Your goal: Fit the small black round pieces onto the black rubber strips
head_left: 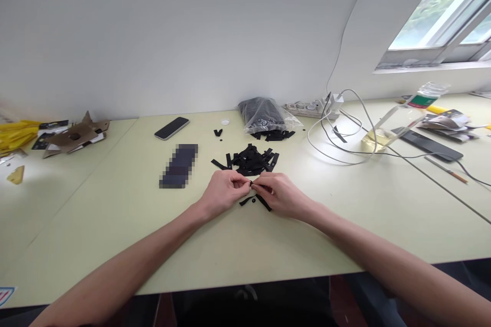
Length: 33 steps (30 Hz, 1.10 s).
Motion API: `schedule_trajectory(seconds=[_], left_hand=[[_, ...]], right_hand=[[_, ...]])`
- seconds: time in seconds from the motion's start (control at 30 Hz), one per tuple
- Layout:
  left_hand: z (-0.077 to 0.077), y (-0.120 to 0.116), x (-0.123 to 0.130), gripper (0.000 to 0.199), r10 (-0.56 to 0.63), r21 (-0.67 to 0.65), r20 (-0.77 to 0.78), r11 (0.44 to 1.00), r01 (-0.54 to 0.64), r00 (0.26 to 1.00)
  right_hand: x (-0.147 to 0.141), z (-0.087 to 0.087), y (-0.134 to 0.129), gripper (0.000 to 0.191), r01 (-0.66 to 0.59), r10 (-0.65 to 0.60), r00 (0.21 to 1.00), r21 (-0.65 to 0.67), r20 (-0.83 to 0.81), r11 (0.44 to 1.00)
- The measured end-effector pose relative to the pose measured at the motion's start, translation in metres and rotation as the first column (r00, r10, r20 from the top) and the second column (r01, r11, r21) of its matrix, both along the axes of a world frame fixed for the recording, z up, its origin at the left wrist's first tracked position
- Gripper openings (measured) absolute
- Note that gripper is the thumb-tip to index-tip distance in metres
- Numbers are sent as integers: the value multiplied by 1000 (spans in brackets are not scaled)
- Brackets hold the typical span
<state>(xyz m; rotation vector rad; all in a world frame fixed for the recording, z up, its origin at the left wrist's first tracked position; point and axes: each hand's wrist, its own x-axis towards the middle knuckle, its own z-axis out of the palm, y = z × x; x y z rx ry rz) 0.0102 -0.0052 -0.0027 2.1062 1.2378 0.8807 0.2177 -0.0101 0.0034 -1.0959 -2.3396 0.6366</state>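
My left hand [224, 191] and my right hand [282, 194] meet fingertip to fingertip, both closed in a pinch. Between them is a small part of a black strip [251, 183], mostly covered by the fingers. One black strip end [264, 203] sticks out below my right fingers, and another short black strip [246, 201] shows just left of it. Close by lies a tiny round black piece [253, 200]. Right behind my hands sits a loose pile of short black strips [251, 160], some with a small dot near one end.
Behind the pile stands a clear plastic bag [263, 115] of black pieces. A phone [172, 128] and a blurred dark rectangle [178, 166] lie left. To the right are a power strip [307, 108], looping white cables [337, 163], a tilted plastic bottle [399, 117] and a black slab [429, 144].
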Motion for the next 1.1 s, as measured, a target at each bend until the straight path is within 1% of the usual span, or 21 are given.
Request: schedule_trajectory(seconds=[0.13,0.27,0.53,0.67,0.73,0.8,0.9,0.93,1.0,1.1], left_hand=[[-1,-1,2,23,19,-65,65,998,-15,998],[0,-1,4,22,42,-102,100,994,-32,994],[0,0,4,22,78,-139,148,989,-57,986],[-1,2,5,26,102,-179,196,982,-66,975],[1,4,4,26,98,-200,229,978,-52,969],[5,5,1,26,89,-209,241,977,-38,967],[13,7,-7,26,90,-172,192,983,-56,977],[16,7,-10,25,68,-145,156,988,-45,985],[19,6,-14,22,-38,-93,57,995,43,998],[17,3,-15,18,-197,-27,-101,980,196,975]], right_hand=[[0,-2,0,36,-5,5,1000,13,-15,1000],[0,-4,-1,36,-17,18,999,48,-33,999],[-4,-18,-1,35,25,-10,997,177,-83,984],[-9,-19,-3,35,48,-19,991,226,-130,973],[-12,-16,-4,34,60,-28,989,216,-145,975],[-11,-11,-3,30,80,-56,988,163,-146,983],[-3,-1,3,21,128,-120,986,59,-116,990],[1,3,6,20,148,-144,985,35,-100,988],[10,9,11,22,141,-141,989,-12,-39,990],[19,14,14,24,49,-45,998,-75,53,996]])
